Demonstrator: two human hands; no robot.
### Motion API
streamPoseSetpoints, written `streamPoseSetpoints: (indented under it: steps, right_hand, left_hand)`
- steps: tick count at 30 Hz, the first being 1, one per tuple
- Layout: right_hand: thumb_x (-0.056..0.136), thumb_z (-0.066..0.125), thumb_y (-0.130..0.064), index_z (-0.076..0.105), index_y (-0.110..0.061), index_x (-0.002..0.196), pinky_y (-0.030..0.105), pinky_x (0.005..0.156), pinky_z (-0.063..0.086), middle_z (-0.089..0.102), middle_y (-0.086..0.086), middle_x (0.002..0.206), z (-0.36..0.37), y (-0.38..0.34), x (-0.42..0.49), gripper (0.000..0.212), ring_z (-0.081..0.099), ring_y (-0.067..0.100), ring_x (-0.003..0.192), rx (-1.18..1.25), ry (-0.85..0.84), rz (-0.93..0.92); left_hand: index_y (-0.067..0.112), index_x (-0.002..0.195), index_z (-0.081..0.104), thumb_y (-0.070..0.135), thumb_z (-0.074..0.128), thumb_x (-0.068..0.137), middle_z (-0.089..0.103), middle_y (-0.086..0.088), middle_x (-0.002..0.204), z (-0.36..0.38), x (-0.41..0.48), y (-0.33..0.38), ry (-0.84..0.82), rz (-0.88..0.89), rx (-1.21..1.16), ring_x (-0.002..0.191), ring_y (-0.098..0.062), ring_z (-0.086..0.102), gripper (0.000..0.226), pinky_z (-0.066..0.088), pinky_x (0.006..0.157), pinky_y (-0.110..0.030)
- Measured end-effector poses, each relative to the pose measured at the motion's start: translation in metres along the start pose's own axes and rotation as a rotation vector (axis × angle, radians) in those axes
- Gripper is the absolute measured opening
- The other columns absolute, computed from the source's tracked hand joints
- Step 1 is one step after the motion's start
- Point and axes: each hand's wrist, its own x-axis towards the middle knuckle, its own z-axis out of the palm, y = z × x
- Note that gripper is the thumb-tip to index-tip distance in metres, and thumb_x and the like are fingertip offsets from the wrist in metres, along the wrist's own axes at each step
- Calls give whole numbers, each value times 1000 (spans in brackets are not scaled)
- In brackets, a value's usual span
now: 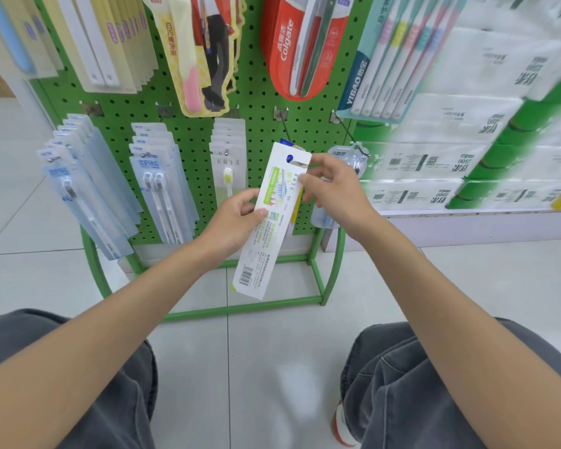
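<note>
Pegboard rack stands on the floor, straight ahead. Toothbrush pack is held in front of the rack's lower row, tilted, with its top end before a hook. Left hand grips the pack's middle from the left; right hand pinches its top from the right. Hanging packs sit left of it, and one more pack is behind the right hand. Upper-row packs hang above. Tissue packs are stacked on shelving right of the rack.
</note>
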Motion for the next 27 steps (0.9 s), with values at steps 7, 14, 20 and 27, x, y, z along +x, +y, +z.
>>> streamPoseSetpoints:
  steps: [7, 14, 20, 27]
  right_hand:
    - [97, 52, -5, 65, -5, 101, 16, 47, 40, 64, 1, 71, -2, -12, 6, 13, 51, 6, 46, 71, 32, 14]
    - [99, 51, -8, 64, -5, 100, 20, 50, 46, 66, 3, 85, 1, -18, 10, 13, 58, 11, 52, 198, 26, 52]
    - [95, 59, -13, 65, -10, 84, 26, 58, 46, 67, 6, 86, 3, -20, 16, 13, 57, 15, 54, 338, 18, 74]
    - [94, 59, -16, 67, -7, 92, 23, 65, 47, 68, 3, 78, 10, -19, 14, 12, 56, 15, 69, 417, -146, 60]
  left_hand:
    - [38, 109, 60, 16, 48, 102, 74, 20, 95, 1, -2, -1, -12, -1, 9, 88, 0, 70, 26, 54, 83, -32]
    - [32, 103, 65, 38, 32, 106, 74, 16, 87, -3, -2, 5, -18, -9, -56, 81, 2, 69, 33, 52, 73, -22]
    - [34, 125, 60, 39, 41, 101, 73, 12, 107, -10, 0, 5, -131, 1, -77, 97, -4, 68, 31, 54, 79, -26]
    - [47, 106, 51, 46, 69, 79, 66, 15, 106, -7, -1, 6, -109, 18, 97, 89, 6, 61, 32, 46, 72, -15]
